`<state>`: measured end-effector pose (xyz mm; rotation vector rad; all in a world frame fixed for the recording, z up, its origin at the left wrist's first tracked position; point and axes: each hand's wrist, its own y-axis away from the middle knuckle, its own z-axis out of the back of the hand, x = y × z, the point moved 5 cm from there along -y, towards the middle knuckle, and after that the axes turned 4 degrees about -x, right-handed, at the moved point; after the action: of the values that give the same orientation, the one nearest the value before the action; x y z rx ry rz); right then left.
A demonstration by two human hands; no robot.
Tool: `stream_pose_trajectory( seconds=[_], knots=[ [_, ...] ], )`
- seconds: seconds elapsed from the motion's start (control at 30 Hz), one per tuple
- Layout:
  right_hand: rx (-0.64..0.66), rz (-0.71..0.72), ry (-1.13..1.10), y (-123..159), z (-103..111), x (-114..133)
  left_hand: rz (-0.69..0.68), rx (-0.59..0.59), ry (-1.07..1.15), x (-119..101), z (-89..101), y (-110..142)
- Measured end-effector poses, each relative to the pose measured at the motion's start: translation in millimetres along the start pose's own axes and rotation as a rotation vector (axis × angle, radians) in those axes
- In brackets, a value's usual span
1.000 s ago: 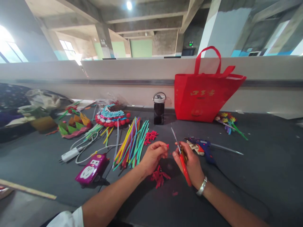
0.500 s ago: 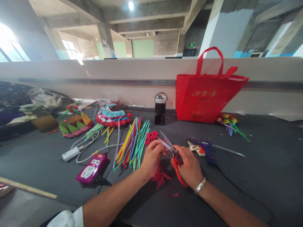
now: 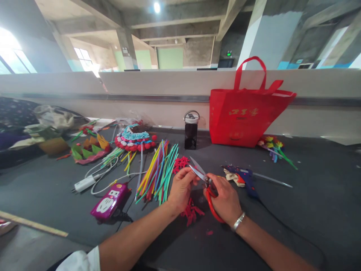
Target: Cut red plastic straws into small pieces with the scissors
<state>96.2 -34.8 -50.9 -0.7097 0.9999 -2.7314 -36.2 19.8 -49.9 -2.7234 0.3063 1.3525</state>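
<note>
My left hand (image 3: 182,188) is closed in a pinch on a small red piece, mostly hidden by the fingers. Red-handled scissors (image 3: 212,205) are gripped in my right hand (image 3: 227,197). Their blades stand apart, pointing up and left, right at my left fingertips. Under my left hand lies a pile of red cut pieces (image 3: 192,213). Just beyond it sits a cluster of red flower-like pieces (image 3: 180,163). Left of that, a bundle of coloured thin sticks (image 3: 158,173) is spread on the dark table (image 3: 242,244).
Right of my hands rests a blue glue gun (image 3: 246,178) with a clear stick. Behind stand a lidded bottle (image 3: 191,133) and a red bag (image 3: 242,116). A purple power socket (image 3: 110,202), a white charger (image 3: 84,183) and a blue-and-red beaded ornament (image 3: 135,139) lie left.
My right hand has turned the scissors leftward and opened their blades, bringing them to my left fingertips. Over the last half second both hands have stayed nearly still.
</note>
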Motion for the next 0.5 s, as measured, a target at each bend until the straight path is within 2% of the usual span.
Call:
stream_pose_trajectory(
  seconds=[0.5],
  knots=[
    [-0.043, 0.049, -0.003, 4.3, -5.6, -4.2, -0.012, -0.001, -0.006, 0.4, 1.1, -0.2]
  ],
)
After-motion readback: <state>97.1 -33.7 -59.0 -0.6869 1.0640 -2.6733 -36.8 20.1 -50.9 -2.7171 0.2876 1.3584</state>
